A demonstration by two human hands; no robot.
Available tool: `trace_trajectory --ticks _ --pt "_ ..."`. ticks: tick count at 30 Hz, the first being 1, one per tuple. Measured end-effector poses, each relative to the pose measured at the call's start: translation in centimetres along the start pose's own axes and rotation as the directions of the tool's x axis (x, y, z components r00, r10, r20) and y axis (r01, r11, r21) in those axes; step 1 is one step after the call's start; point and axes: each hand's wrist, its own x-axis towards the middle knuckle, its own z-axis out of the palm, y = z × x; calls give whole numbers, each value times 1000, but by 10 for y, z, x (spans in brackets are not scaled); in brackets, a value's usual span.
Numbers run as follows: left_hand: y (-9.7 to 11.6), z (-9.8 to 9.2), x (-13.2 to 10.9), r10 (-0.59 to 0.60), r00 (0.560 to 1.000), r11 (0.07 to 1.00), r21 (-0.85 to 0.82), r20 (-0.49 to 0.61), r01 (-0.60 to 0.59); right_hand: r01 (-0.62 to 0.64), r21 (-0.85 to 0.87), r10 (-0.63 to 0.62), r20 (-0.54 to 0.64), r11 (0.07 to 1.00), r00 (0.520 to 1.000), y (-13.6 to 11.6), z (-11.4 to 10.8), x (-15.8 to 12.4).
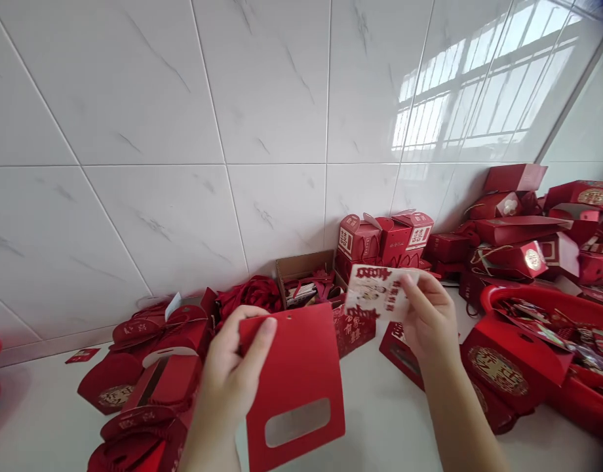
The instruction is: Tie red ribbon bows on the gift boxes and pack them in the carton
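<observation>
My left hand point(240, 367) grips a flat red paper box point(301, 354) by its upper left edge, thumb on the front. The box has an oblong clear window near its bottom and a small hole at its top. In my right hand point(429, 314) a cream card point(373, 295) with red print is pinched between thumb and fingers, to the right of the box and apart from it. Behind the two hands stands an open cardboard carton point(282, 275) with cards and dark red pieces inside.
Red gift boxes point(154, 387) pile up at the left, more point(512, 255) at the right by the tiled wall point(276, 98). A red plastic basin point(491, 298) full of wrapped items stands at the right. Red boxes point(385, 239) are stacked against the wall.
</observation>
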Motion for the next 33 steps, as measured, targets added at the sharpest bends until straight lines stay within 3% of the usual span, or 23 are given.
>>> trace_trajectory --ticks 2,6,12,20,22,25,29,31,33 --pt "0 14 -4 32 989 997 65 142 -42 -54 171 71 -95 984 993 -8 -9 -13" --pt "2 24 -10 54 948 993 87 312 -86 -57 279 102 -149 958 984 -10 -15 -19" --pt "3 16 -8 22 914 988 133 406 -84 -59 320 112 -150 946 982 -12 -19 -13" --pt "-1 24 -6 -39 824 977 193 566 -86 -161 336 204 -97 928 974 -10 -17 -12" --pt "-2 28 -5 -14 861 978 186 509 -94 -149 326 191 -99 934 977 -9 -14 -13" --pt "-5 33 -4 49 949 986 135 310 -94 -79 329 134 -147 941 980 -9 -10 -14" --pt "-8 34 2 21 995 1000 0 102 -21 40 264 23 -233 964 972 -7 -14 -13" --pt "-9 31 6 15 1000 999 -39 6 -14 20 121 -2 -152 992 988 -5 -18 -11" --pt "-8 25 9 27 997 998 -53 -75 -31 -32 -104 39 69 994 997 -1 -21 -9"
